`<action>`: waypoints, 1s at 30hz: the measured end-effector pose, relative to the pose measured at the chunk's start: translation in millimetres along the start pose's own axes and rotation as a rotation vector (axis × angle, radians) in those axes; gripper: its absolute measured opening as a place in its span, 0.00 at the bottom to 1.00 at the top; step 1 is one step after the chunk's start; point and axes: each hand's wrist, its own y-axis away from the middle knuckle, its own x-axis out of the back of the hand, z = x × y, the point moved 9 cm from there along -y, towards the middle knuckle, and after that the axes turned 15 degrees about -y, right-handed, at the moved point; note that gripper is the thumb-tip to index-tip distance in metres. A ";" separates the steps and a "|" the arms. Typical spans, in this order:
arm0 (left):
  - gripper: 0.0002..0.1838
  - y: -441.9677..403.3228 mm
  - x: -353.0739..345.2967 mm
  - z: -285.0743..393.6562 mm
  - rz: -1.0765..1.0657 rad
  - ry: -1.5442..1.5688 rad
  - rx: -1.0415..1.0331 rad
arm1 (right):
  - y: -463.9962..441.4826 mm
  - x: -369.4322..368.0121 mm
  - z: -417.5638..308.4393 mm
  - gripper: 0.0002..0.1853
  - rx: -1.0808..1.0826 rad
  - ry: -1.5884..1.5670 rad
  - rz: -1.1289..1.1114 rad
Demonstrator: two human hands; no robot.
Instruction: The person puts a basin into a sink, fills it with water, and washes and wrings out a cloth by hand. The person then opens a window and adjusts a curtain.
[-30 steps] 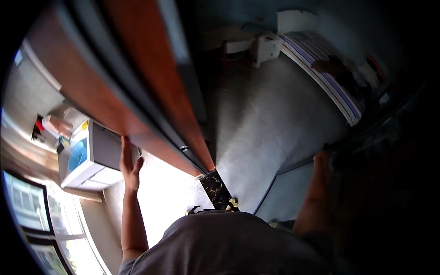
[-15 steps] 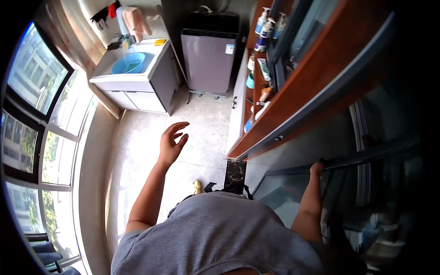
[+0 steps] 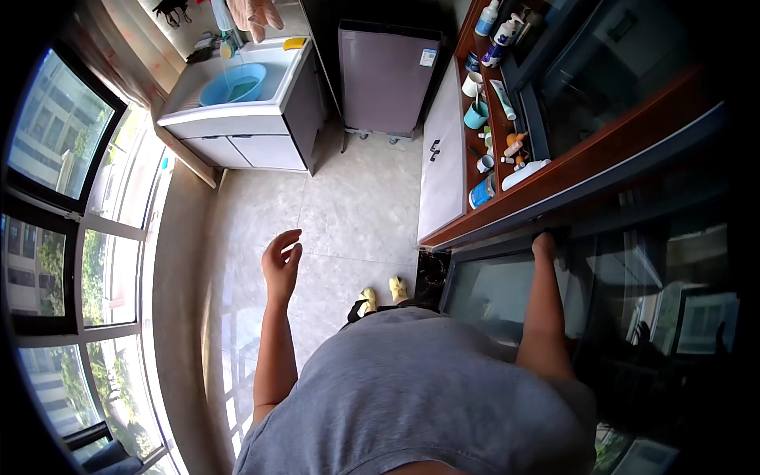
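My left hand [image 3: 281, 261] hangs in the air above the pale floor, fingers loosely curved and apart, holding nothing. On my other side, my right hand [image 3: 544, 246] is at the dark frame of a glass door [image 3: 495, 289], beside a small dark part that looks like its handle. The fingers of that hand are mostly hidden, but it appears closed on the door. My yellow shoes [image 3: 397, 288] stand on the floor by a dark threshold [image 3: 432, 273].
Ahead are a washing machine [image 3: 384, 75] and a sink cabinet [image 3: 261, 153] with a blue basin [image 3: 210, 93] in the sink. A wooden shelf [image 3: 471, 219] at the right bears bottles, cups and tubes. Windows [image 3: 111, 277] line the left side.
My body has turned and stepped in, with both yellow shoes now showing. The glass door and my right hand have swung toward the wooden shelf. My left hand stays raised.
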 end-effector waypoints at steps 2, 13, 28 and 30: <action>0.14 4.6 7.3 -11.8 -0.001 0.010 0.001 | 17.3 4.2 -9.5 0.17 0.026 0.067 0.032; 0.11 -20.0 24.4 -40.7 0.115 0.069 0.085 | 73.0 10.1 -51.1 0.16 -0.112 -0.058 0.053; 0.12 -105.4 -25.5 -17.1 -0.047 0.101 0.092 | 43.0 -47.2 -25.2 0.29 -0.024 -0.082 -0.143; 0.12 -110.2 -34.7 -17.9 -0.085 0.135 0.105 | 42.3 -53.2 -27.7 0.29 0.021 -0.128 -0.176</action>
